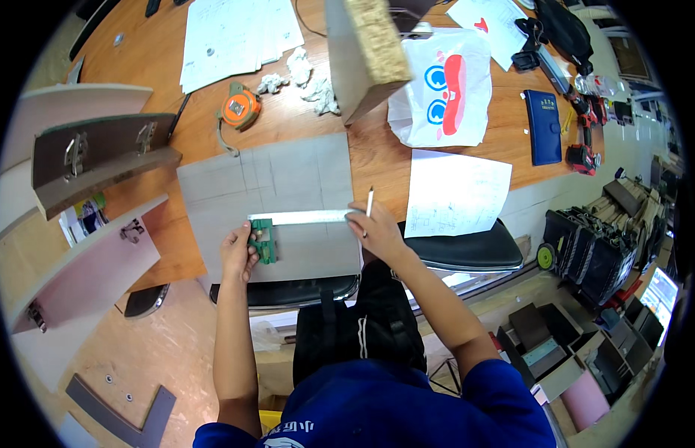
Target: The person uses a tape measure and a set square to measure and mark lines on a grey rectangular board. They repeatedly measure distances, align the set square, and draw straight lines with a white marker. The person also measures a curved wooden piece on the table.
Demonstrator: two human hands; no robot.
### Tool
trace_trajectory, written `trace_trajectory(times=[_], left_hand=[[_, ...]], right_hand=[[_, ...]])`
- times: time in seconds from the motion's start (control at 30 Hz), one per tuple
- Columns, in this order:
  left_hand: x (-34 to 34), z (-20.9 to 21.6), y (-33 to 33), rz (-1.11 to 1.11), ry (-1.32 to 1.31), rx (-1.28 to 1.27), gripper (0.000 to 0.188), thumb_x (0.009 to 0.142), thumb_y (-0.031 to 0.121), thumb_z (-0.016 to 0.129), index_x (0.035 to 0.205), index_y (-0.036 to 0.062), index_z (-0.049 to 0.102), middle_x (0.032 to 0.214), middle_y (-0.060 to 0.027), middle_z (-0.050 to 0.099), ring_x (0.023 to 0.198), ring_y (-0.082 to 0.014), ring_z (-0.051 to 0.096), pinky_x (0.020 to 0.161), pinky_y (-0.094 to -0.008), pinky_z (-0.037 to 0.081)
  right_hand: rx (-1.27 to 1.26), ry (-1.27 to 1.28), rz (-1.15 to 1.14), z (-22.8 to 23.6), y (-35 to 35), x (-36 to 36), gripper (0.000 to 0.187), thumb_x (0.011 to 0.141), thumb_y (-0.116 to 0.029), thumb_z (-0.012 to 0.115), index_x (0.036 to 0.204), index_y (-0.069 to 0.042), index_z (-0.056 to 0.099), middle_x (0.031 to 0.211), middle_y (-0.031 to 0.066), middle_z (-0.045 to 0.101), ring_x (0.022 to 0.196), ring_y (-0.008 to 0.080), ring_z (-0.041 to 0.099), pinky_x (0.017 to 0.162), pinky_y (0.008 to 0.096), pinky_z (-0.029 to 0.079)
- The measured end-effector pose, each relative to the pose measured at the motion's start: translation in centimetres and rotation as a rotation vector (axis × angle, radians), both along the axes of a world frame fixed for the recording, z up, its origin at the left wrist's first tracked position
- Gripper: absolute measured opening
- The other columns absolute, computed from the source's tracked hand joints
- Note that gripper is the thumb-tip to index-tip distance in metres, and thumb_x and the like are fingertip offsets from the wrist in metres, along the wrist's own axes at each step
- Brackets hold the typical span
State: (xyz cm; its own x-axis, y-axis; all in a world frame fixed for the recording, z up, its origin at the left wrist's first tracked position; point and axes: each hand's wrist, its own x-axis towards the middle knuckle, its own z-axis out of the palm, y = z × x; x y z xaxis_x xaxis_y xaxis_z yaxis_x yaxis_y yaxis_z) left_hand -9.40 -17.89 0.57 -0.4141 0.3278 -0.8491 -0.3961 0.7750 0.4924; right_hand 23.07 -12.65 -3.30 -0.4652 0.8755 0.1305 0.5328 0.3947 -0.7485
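A combination square with a green head (264, 241) and a steel rule (306, 217) lies over a grey board (213, 187) at the table's near edge. My left hand (238, 250) is closed around the green head. At the rule's far right end, my right hand (377, 230) pinches the metal. A white pencil (370, 201) sticks up between the fingers of that same hand. Thin pencil lines cross the upper part of the board.
An orange tape measure (240, 110) and crumpled tissues (300, 66) lie beyond the board. An upright panel (362, 67) stands near a white bag (444, 97). Hinged panels (101, 157) stand at left. A written sheet (455, 194) overhangs a black chair (467, 250) at right.
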Motion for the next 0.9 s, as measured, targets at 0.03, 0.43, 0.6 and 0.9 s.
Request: trace_trajectory(times=[0.03,0.43,0.6,0.9], left_hand=[[0.1,-0.5,-0.2,0.006,0.007,0.001,0.030,0.095,0.034,0.072,0.087,0.0067,0.061,0.075,-0.0004,0.062,0.050,-0.0055,0.050,0.040,-0.0208,0.042],[-0.2,-3.0,0.0,-0.256,0.316,0.076,0.035,0.092,0.035,0.075,0.085,0.0042,0.061,0.059,-0.0025,0.057,0.045,-0.0100,0.053,0.041,-0.0242,0.041],[-1.2,-3.4,-1.1,-0.419,0.439,0.105,0.038,0.090,0.036,0.077,0.084,0.0010,0.063,0.061,-0.0031,0.060,0.049,-0.0099,0.053,0.047,-0.0261,0.042],[-1.3,-2.9,-2.3,-0.513,0.422,0.190,0.028,0.095,0.027,0.072,0.088,0.0026,0.062,0.068,-0.0009,0.062,0.057,-0.0076,0.056,0.054,-0.0231,0.043]], right_hand=[[-0.007,0.010,0.001,-0.4,0.4,0.3,0.022,0.079,-0.006,0.075,0.099,-0.006,0.066,0.106,0.0084,0.066,0.095,0.0308,0.061,0.081,0.0417,0.050],[0.004,-0.019,0.011,-1.1,3.3,0.3,0.023,0.082,-0.010,0.077,0.099,-0.005,0.063,0.103,0.0095,0.068,0.095,0.0317,0.061,0.082,0.0421,0.049],[0.008,-0.004,0.026,-1.3,3.3,0.5,0.027,0.080,-0.007,0.079,0.100,-0.006,0.062,0.102,0.0102,0.068,0.094,0.0327,0.062,0.082,0.0431,0.049],[-0.038,-0.009,0.024,-1.5,3.5,1.2,0.030,0.076,-0.007,0.081,0.099,-0.006,0.062,0.103,0.0093,0.068,0.094,0.0321,0.061,0.083,0.0431,0.047]])
